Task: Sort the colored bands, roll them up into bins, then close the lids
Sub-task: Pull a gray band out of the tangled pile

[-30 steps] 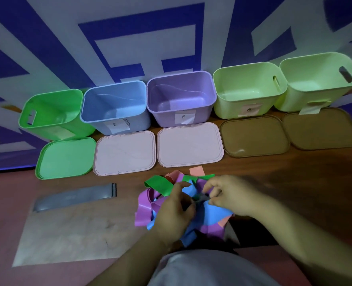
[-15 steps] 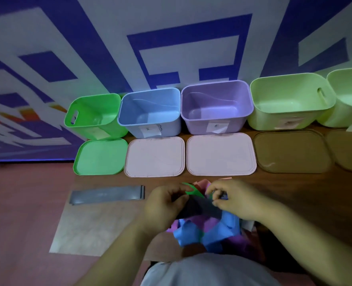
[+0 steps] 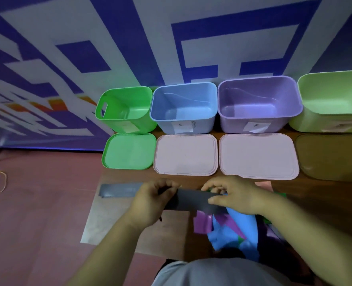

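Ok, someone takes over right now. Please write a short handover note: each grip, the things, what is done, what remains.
Left grip: the hand pinches the left end of the dark grey band.
Right grip: the hand pinches its right end.
Second grey band lies flat, left of the left grip.
Mixed pile of blue, purple, green bands lies by the right grip.
Green bin, blue bin, purple bin, pale green bin: open, nothing visible inside; lids lie in front.
Done: one grey band apparently set aside.
Left: sort the rest, roll, bin, close lids.
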Demonstrator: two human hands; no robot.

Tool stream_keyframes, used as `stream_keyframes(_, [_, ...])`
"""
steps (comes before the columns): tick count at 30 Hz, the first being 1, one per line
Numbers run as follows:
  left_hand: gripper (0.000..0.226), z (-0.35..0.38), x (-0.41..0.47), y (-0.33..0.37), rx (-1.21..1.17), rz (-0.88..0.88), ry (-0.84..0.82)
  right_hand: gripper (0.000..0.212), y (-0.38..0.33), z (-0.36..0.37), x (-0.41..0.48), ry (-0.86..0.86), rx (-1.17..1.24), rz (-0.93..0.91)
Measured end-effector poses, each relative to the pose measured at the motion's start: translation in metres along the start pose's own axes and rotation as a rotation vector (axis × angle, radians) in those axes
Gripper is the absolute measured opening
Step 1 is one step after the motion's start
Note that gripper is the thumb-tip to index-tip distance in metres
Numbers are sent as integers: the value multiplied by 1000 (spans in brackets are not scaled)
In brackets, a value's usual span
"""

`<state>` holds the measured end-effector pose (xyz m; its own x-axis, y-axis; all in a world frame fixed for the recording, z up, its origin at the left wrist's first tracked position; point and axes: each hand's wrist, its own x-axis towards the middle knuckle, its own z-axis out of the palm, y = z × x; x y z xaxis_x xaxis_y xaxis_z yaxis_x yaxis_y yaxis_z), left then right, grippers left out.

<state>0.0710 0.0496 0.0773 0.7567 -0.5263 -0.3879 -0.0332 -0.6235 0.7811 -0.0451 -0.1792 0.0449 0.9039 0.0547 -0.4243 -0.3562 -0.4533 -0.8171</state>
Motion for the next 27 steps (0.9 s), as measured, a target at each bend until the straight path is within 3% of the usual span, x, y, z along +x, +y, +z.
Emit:
stream_keyframes(5, [18,-46,5,-27,45,2,44,37,-14,6,30,-108,-130,36])
stream_keyframes(12, [16,-100,20,-68,139,-12,20,30,-34,27,73,-111,-348,44])
stream_keyframes(20, [15,-163,47,-133,280,-51,40,25,-55,71,138,-71,-259,67])
stream_keyframes(27, [16,-192,86,-182,437,-33,-43,27,-54,94,180,-86,-348,162])
